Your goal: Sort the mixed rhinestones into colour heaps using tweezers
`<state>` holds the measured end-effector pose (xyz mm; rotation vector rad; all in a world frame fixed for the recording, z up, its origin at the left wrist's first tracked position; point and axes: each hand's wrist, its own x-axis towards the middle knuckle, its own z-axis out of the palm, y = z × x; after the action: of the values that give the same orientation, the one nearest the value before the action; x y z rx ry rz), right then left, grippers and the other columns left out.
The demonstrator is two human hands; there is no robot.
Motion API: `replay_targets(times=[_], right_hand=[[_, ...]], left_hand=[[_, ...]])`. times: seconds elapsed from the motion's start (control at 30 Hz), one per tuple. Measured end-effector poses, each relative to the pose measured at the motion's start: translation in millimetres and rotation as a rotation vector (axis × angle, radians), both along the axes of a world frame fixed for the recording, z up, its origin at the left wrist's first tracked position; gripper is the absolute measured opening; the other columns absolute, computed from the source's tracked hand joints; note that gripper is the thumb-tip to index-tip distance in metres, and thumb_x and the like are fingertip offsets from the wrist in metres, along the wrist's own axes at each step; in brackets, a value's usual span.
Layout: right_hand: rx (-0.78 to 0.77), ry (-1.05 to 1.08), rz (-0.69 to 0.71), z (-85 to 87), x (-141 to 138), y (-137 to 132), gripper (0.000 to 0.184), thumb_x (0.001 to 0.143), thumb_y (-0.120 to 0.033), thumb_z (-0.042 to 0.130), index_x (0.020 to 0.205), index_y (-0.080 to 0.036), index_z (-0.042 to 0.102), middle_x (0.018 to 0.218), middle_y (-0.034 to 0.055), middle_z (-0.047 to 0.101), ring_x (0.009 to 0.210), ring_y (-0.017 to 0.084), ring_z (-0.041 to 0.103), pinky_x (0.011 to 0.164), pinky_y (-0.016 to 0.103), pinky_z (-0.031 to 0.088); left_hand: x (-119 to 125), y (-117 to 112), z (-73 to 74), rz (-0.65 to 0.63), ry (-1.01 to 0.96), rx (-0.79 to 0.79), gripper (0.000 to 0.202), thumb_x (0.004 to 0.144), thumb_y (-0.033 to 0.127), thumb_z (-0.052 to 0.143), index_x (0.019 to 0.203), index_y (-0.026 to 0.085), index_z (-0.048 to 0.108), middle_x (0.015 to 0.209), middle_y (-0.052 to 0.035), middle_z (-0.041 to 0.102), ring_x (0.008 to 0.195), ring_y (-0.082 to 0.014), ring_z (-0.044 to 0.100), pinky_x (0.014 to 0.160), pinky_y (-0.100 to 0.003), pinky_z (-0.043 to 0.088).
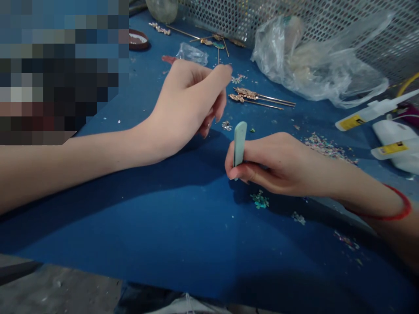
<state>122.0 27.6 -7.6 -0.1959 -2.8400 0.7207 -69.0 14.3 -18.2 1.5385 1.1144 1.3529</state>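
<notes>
My right hand (278, 163) is closed around pale green tweezers (240, 141), which stand nearly upright between thumb and fingers. Their tips are hidden by the fingers. A small pile of green sequins (260, 199) lies just below this hand on the blue tabletop (157, 226). My left hand (196, 98) hovers over the table with loosely bent fingers, the thumb apart from them, and nothing visible in its grasp. Close to its fingertips is a little cluster of silvery sequins (226, 125). Gold hairpins (247, 93) with ornate heads lie to the right of that hand.
Behind stand a perforated metal screen (222, 19) and a crumpled clear plastic bag (307, 65). Glue bottles (356, 120) lie at right, near scattered multicoloured sequins (327, 146). More gold hairpins (212, 41), a brown dish (138, 40) and a small clear bag (192, 53) are at the back.
</notes>
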Motion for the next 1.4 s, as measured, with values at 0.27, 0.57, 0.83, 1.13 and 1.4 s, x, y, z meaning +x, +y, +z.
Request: replay_targets(times=[0.27, 0.57, 0.83, 1.13, 1.4], right_hand=[[0.043, -0.002, -0.031, -0.5, 1, -5, 0.031, 0.11, -0.036, 0.047, 0.085, -0.02, 0.054, 0.07, -0.0027, 0.058, 0.056, 0.008, 0.047, 0.055, 0.023, 0.035], [-0.026, 0.021, -0.121, -1.3, -3, -11, 0.031, 0.11, -0.032, 0.045, 0.082, -0.02, 0.054, 0.064, -0.0044, 0.05, 0.05, 0.007, 0.038, 0.052, 0.023, 0.033], [-0.105, 0.062, -0.166, -2.1, -5, -12, 0.025, 0.107, -0.023, 0.05, 0.083, -0.019, 0.055, 0.059, -0.0072, 0.047, 0.045, 0.005, 0.036, 0.048, 0.021, 0.033], [-0.197, 0.035, -0.185, -2.9, -3, -9, 0.032, 0.109, -0.037, 0.05, 0.084, -0.018, 0.057, 0.058, -0.0076, 0.048, 0.045, 0.004, 0.039, 0.048, 0.022, 0.031], [-0.226, -0.008, -0.168, -0.7, 1, -4, 0.033, 0.111, -0.038, 0.042, 0.09, -0.018, 0.058, 0.064, -0.0045, 0.056, 0.05, 0.006, 0.047, 0.05, 0.021, 0.033]], left_hand=[[2, 0, 2.7, 0.017, -0.016, -0.045, 0.06, 0.102, 0.013, 0.045, 0.043, 0.014, 0.049, 0.033, 0.0068, 0.038, 0.029, -0.0028, 0.039, 0.033, -0.014, 0.026], [0, 0, -0.4, -0.007, 0.017, 0.02, 0.058, 0.102, 0.012, 0.043, 0.045, 0.014, 0.05, 0.037, 0.0068, 0.037, 0.033, -0.0029, 0.04, 0.038, -0.015, 0.032], [1, 0, 1.7, 0.039, 0.039, -0.012, 0.061, 0.104, 0.012, 0.042, 0.043, 0.012, 0.049, 0.036, 0.0062, 0.037, 0.037, 0.0002, 0.04, 0.045, -0.012, 0.031], [1, 0, -0.1, 0.021, 0.05, 0.038, 0.06, 0.103, 0.011, 0.043, 0.044, 0.013, 0.051, 0.035, 0.0075, 0.037, 0.03, -0.0005, 0.038, 0.036, -0.013, 0.029], [-4, 0, -2.2, -0.003, 0.068, 0.047, 0.054, 0.103, 0.015, 0.044, 0.05, 0.014, 0.052, 0.039, 0.0084, 0.039, 0.032, -0.001, 0.041, 0.037, -0.013, 0.031]])
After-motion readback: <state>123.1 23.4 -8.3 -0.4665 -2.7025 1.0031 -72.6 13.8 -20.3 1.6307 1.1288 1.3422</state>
